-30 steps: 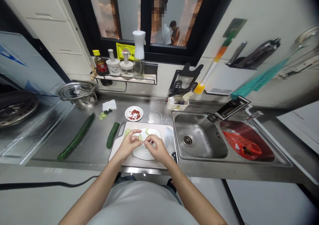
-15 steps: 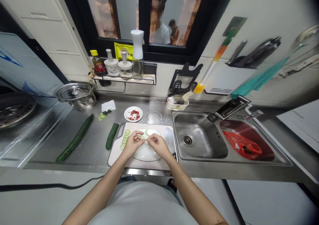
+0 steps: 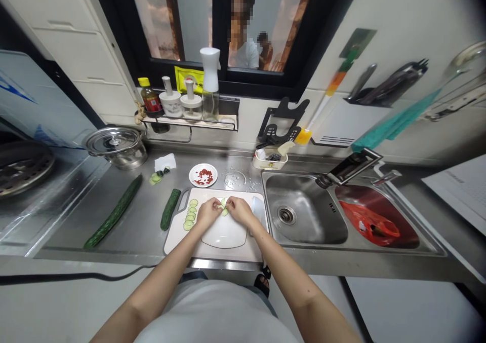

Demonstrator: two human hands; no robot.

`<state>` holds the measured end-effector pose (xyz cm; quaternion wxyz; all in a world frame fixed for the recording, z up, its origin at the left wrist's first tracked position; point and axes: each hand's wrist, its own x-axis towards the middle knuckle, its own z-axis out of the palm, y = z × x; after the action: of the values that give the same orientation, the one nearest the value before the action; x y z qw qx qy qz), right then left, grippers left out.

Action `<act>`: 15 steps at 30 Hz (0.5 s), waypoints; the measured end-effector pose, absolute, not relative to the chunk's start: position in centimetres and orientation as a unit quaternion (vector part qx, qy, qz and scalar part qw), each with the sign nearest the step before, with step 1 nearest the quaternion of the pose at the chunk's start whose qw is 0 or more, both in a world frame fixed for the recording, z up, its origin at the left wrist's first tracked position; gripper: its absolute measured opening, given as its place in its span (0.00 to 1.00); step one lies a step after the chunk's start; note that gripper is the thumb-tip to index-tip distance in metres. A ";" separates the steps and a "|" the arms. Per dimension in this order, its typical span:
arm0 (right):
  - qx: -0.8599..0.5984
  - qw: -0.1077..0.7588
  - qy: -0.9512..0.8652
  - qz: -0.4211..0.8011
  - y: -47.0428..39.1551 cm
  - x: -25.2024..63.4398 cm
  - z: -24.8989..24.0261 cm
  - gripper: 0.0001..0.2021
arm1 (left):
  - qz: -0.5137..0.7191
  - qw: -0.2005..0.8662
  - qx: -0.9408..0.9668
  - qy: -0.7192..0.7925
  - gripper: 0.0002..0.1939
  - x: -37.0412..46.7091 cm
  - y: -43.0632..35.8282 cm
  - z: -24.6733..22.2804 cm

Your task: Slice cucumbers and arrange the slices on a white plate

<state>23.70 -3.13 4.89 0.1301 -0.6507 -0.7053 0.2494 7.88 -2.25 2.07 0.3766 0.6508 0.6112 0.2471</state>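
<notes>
Both hands meet over the far part of a white plate (image 3: 224, 235), which lies on a pale cutting board (image 3: 176, 239). My left hand (image 3: 208, 213) has its fingers pinched at cucumber slices (image 3: 225, 211) from the left. From the right, my right hand (image 3: 240, 212) pinches at the same small green pieces; which slice each hand grips is hard to tell. A column of cucumber slices (image 3: 189, 225) lies on the board's left side. Part of a knife blade (image 3: 258, 208) shows at the board's right, beside my right hand.
A cucumber piece (image 3: 170, 210) and a long cucumber (image 3: 116, 208) lie left of the board. Behind it stands a small plate with red bits (image 3: 203, 175). A lidded pot (image 3: 116, 148) is at back left, a double sink (image 3: 304, 208) at right.
My hands have moved slightly up toward the plate's far edge and their fingers have come down onto the cucumber slices there. More of the plate now shows.
</notes>
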 end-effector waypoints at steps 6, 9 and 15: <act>-0.661 0.092 -0.706 0.237 -2.6 23.5 4.1 0.08 | 0.171 0.312 0.693 0.626 0.09 8.4 -2.0 2.0; -0.665 0.075 -0.707 0.231 -2.4 23.5 3.8 0.08 | 0.150 0.286 0.712 0.623 0.09 8.6 -2.1 2.0; -0.670 0.043 -0.709 0.217 -2.1 23.3 3.3 0.09 | 0.139 0.245 0.733 0.620 0.09 8.9 -2.3 1.7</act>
<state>23.31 -2.13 3.34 0.0431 -0.6701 -0.7087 0.2167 8.92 -2.34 1.70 0.2448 0.7328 0.6196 0.1385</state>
